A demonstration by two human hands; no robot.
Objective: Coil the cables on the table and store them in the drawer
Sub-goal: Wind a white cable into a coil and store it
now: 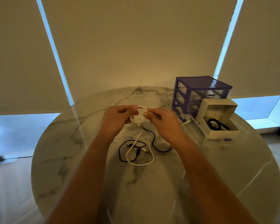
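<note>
While held above the round marble table point(58, 143), coiled white cable point(138, 118) pinched by left hand point(118, 118) and right hand point(163, 122); loose black cable point(153, 141) below; pulled-out white drawer point(217, 117) right, holding another black coil.

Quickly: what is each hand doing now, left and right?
Left hand: grips the white cable coil.
Right hand: pinches the same coil's right side.
</note>
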